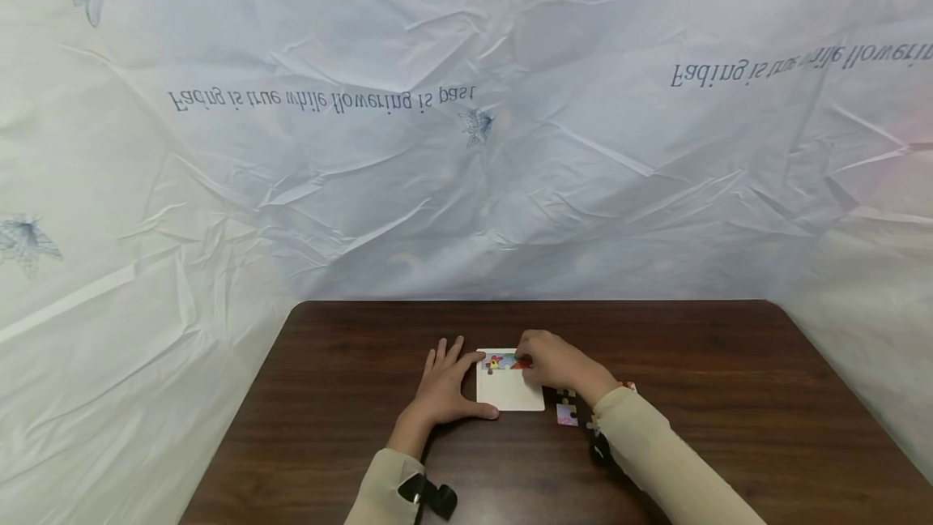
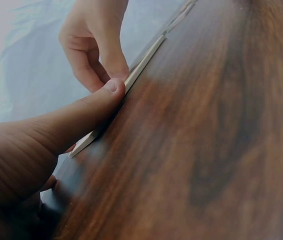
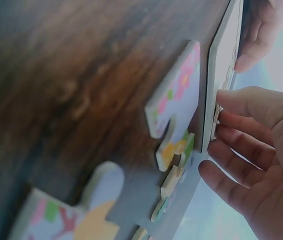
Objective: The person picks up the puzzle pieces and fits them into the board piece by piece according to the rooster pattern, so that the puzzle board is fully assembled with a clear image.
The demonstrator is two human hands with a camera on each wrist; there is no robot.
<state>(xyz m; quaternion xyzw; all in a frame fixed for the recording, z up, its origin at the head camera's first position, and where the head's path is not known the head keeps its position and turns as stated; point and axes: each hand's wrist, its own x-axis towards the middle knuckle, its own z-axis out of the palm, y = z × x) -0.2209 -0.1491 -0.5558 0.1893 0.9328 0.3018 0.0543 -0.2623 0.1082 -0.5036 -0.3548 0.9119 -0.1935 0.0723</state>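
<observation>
Head view shows a pale puzzle board (image 1: pixel 509 392) lying flat on a dark wooden table (image 1: pixel 342 436), with a row of colourful pieces (image 1: pixel 503 361) along its far side and its near part bare. Left hand (image 1: pixel 442 389) is spread at the board's left side: the index finger reaches its far left corner and the thumb touches its near edge. Right hand (image 1: pixel 557 362) is at the board's far right corner, fingers bent, thumb and index fingertips together over the row; whether they pinch a piece or only press on it, I cannot tell.

Right of the board, loose puzzle pieces lie on the table. Closest to the board in the right wrist view is one with pink flowers (image 3: pixel 179 92); a larger-looking, blurred piece (image 3: pixel 74 215) is farther from it. Both arms wear cream sleeves (image 1: pixel 674 464), and a black strap (image 1: pixel 428 494) circles the left one, nearer the wearer than the board. Beyond the board and table hangs a creased, pale printed cloth (image 1: pixel 408 209).
</observation>
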